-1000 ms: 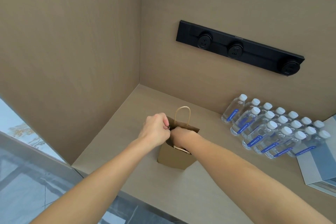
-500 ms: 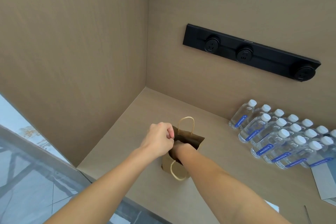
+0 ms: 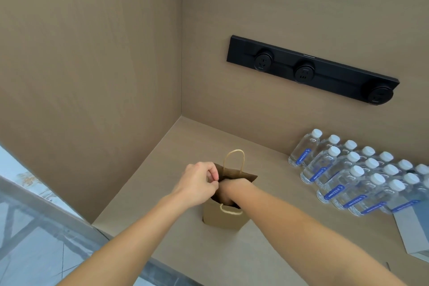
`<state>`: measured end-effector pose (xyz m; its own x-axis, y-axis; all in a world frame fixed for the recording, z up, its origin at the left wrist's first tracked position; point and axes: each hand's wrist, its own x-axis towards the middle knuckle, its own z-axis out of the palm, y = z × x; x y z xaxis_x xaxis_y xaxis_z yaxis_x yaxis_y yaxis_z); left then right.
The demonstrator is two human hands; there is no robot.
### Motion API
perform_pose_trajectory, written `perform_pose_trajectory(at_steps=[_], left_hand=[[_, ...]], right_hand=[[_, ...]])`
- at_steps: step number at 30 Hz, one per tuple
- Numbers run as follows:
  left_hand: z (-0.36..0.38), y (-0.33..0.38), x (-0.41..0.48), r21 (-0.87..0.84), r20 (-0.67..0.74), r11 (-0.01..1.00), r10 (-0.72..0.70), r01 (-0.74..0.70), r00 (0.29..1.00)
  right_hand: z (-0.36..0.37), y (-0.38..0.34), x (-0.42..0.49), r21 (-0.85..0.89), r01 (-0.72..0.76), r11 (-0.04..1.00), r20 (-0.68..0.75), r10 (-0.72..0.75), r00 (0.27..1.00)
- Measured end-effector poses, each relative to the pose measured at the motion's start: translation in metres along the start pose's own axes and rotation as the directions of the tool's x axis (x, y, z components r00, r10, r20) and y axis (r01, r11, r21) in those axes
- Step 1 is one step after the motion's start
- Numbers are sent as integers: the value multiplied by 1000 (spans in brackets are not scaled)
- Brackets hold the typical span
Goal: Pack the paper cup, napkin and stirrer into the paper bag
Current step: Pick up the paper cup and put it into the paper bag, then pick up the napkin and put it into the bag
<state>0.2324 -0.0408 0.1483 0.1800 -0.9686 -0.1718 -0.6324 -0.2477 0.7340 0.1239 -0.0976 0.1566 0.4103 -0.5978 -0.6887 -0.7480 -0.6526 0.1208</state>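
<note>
Left hand [image 3: 197, 183]: fingertips pinched on the near-left rim of the paper bag [image 3: 222, 218], at about nine o'clock of its mouth, holding it open. Right hand [image 3: 228, 193] is sunk past the wrist into the bag; its fingers are hidden, so whether they grip anything I cannot tell. Cup, napkin and stirrer are not visible. Water bottles [image 3: 352, 174] stand at three o'clock. Keep the rim taut and the bag upright while the right hand works inside

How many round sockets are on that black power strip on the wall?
3. On the black power strip: one near its left end, one in the middle, one at its right end. None looks hidden.
</note>
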Motion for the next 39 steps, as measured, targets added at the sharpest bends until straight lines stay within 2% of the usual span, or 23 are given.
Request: perform_pose_trajectory(at_steps=[2, 3, 8, 11, 13, 15, 17, 19, 21, 23, 25, 27, 30, 33, 39], left_hand=[[0, 0, 1, -12, -12, 1000, 15, -16, 1000], [0, -1, 2, -21, -18, 1000, 21, -21, 1000], [2, -11, 7, -78, -42, 996, 43, -46, 998], [3, -15, 9, -130, -29, 989, 64, -67, 998], [4, -15, 10, -189, -12, 979, 80, -81, 997], [7, -17, 10, -276, 3, 958, 82, -78, 997], [14, -23, 14, -402, -13, 915, 28, -31, 1000], [25, -36, 20, -557, -42, 829, -92, 54, 995], [40, -58, 25, -603, -104, 788, -228, 121, 968], [62, -88, 31, -420, -166, 887, -284, 192, 944], [85, -113, 29, -102, -167, 958, -283, 269, 945], [107, -136, 23, 136, -110, 955, -248, 262, 962], [135, -160, 10, 413, -57, 887, -202, 208, 978], [156, -172, -1, 483, -39, 855, -194, 188, 980], [172, -173, -2, 507, -119, 825, -218, 249, 969]], right_hand=[[-7, 5, -6, 17, 22, 1000, 70, -24, 997], [-9, 11, -8, 27, 24, 999, 61, -26, 998], [-22, 47, -47, 87, 109, 990, -218, -88, 972], [-13, 68, -73, 173, 165, 971, -279, -113, 954], [-2, 77, -89, 245, 198, 949, -432, -77, 899], [14, 87, -100, 336, 238, 911, -595, 10, 803], [37, 101, -105, 421, 213, 882, -636, 120, 763], [68, 118, -102, 523, 116, 845, -584, 256, 770], [107, 131, -95, 627, -14, 779, -456, 382, 804], [146, 140, -88, 712, -145, 687, -281, 468, 838], [180, 145, -84, 762, -262, 592, -112, 519, 848], [211, 147, -82, 786, -373, 493, 38, 564, 825], [257, 150, -79, 779, -513, 361, 175, 659, 731], [287, 151, -74, 800, -549, 244, 287, 648, 706], [311, 156, -65, 764, -595, 251, 286, 695, 660]])
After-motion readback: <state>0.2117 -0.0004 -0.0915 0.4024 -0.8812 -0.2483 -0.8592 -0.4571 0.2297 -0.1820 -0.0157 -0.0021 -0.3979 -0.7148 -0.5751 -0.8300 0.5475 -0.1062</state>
